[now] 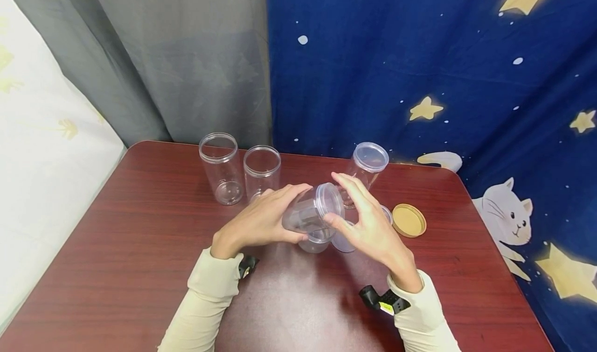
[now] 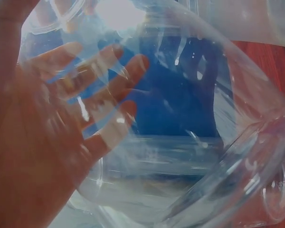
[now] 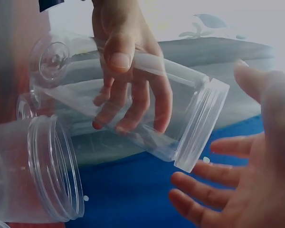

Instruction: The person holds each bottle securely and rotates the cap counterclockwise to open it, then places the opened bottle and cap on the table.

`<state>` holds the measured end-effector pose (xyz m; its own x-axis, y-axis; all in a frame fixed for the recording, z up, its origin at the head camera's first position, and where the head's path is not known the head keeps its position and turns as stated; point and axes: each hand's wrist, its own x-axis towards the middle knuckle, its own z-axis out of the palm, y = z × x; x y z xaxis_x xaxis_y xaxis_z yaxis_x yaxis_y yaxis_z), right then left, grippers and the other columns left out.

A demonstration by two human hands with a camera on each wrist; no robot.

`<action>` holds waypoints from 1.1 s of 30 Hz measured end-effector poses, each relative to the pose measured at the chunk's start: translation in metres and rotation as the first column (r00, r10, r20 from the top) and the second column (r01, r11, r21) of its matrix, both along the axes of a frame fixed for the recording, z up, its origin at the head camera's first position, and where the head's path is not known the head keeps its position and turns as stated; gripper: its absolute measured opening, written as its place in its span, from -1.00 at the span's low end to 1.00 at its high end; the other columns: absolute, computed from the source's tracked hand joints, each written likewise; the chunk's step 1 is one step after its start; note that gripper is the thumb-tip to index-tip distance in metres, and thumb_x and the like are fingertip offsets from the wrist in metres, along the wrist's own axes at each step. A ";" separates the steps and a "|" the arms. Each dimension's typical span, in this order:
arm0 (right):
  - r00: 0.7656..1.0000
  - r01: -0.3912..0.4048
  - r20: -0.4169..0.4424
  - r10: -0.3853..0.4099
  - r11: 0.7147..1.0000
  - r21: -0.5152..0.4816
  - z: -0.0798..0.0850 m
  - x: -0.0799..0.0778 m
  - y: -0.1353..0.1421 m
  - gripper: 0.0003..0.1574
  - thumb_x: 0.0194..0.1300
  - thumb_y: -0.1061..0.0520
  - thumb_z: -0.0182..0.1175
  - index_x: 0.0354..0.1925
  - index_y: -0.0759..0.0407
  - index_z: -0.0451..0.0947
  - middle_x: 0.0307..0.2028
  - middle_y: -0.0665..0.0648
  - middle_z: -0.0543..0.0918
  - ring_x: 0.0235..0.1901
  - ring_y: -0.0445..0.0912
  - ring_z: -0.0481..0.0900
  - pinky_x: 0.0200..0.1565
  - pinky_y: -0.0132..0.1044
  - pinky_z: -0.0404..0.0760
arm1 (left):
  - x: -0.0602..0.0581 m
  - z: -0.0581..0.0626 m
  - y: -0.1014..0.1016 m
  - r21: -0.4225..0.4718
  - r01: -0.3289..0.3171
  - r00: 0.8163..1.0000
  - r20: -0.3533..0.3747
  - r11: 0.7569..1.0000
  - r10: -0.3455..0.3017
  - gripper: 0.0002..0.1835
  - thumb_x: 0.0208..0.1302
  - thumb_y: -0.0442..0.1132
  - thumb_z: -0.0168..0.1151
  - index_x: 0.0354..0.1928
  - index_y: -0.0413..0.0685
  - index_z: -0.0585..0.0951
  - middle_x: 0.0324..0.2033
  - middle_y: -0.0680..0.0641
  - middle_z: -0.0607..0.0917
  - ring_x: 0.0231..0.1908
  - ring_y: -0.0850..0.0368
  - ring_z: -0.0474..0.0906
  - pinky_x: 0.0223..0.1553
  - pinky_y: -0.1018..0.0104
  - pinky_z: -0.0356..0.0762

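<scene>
My left hand [image 1: 261,220] grips a clear plastic jar [image 3: 147,107] round its body and holds it tilted above the table. A clear screw lid [image 3: 202,126] sits on the jar's mouth, which points toward my right hand [image 1: 373,230]. In the right wrist view, the right hand's thumb and fingers are spread around the lid end; whether a fingertip touches the lid I cannot tell. Below the held jar stands another clear jar [image 1: 314,245], mostly hidden. A loose clear lid [image 1: 344,243] lies beside it, partly behind the right hand.
Two lidless clear jars, a taller one [image 1: 223,170] and a shorter one [image 1: 262,168], stand at the back left. A lidded clear jar [image 1: 370,160] stands at the back right. A gold lid [image 1: 409,220] lies on the brown table [image 1: 140,248] toward the right. Curtains hang behind.
</scene>
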<state>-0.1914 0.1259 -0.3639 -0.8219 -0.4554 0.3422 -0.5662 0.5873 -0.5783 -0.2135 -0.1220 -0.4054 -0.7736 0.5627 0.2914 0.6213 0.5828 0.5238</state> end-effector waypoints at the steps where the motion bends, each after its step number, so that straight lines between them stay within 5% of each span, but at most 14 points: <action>1: 1.000 0.027 -0.001 -0.027 1.000 0.006 0.000 0.000 0.000 -0.09 0.23 -0.06 0.36 0.46 -0.06 0.23 0.36 0.02 0.38 0.20 -0.09 0.49 0.09 -0.08 0.59 | 0.000 0.000 0.000 -0.004 0.001 1.000 -0.005 1.000 -0.001 -0.05 -0.07 0.20 0.51 0.39 0.12 0.35 0.15 0.11 0.59 0.07 0.23 0.54 0.06 0.11 0.46; 9: 0.991 0.121 0.046 -0.126 0.989 0.083 0.000 0.003 -0.003 -0.09 0.17 -0.22 0.39 0.41 -0.09 0.31 0.14 0.05 0.59 -0.23 -0.12 0.62 -0.20 -0.17 0.64 | 0.001 0.003 0.002 -0.029 0.005 1.000 -0.021 1.000 -0.005 -0.04 -0.07 0.20 0.50 0.39 0.12 0.34 0.13 0.12 0.58 0.08 0.23 0.54 0.05 0.13 0.45; 33: 0.993 0.041 0.103 -0.051 0.994 0.099 0.003 0.002 0.000 -0.04 0.17 -0.13 0.40 0.46 -0.15 0.24 0.16 0.01 0.54 -0.33 -0.18 0.53 -0.30 -0.24 0.61 | -0.001 0.000 0.001 -0.036 0.015 1.000 -0.010 0.999 -0.015 -0.04 -0.07 0.21 0.51 0.40 0.11 0.35 0.14 0.10 0.59 0.09 0.22 0.53 0.09 0.12 0.44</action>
<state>-0.1890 0.1256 -0.3611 -0.8719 -0.4431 0.2085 -0.4761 0.6673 -0.5727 -0.2142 -0.1214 -0.4053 -0.7621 0.5844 0.2786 0.6353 0.5920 0.4960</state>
